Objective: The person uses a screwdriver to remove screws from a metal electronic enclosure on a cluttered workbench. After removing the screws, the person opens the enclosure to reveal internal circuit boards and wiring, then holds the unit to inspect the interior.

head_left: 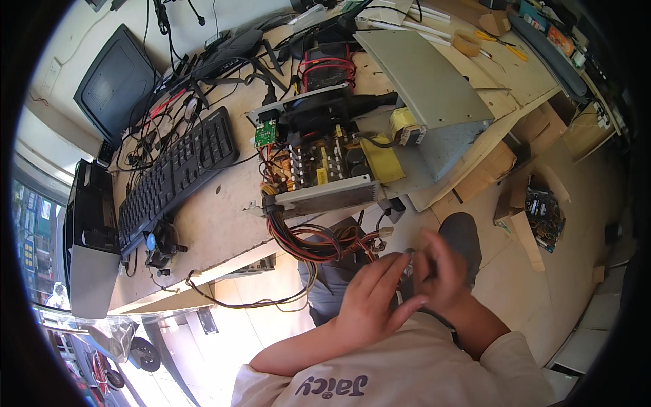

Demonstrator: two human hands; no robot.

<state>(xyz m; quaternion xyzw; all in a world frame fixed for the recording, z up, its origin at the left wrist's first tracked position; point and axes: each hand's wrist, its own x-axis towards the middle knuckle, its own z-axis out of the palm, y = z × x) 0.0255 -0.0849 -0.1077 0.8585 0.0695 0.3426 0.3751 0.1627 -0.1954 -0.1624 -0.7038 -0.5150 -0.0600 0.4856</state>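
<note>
My left hand (371, 298) and my right hand (441, 275) meet above my lap, off the front edge of the bench. The fingers of the left are bent together, its thumb pointing toward the right hand. Between the hands shows a small pale, greyish bit (408, 266), too small to name. Motion smears my right hand's fingers. Just beyond them, a bundle of black, red and orange cables (305, 243) with connectors hangs from an opened power supply (319, 163). Its circuit board with coils and heat sinks lies bare, and its grey metal cover (427, 74) stands tilted up at the right.
A black keyboard (180, 169) and a small fan (163, 245) lie left on the wooden bench (220, 227). Behind the power supply is a multimeter with red leads (327, 68). Pliers (505, 44) and tape (466, 43) sit far right. A box with a circuit board (542, 214) stands on the floor.
</note>
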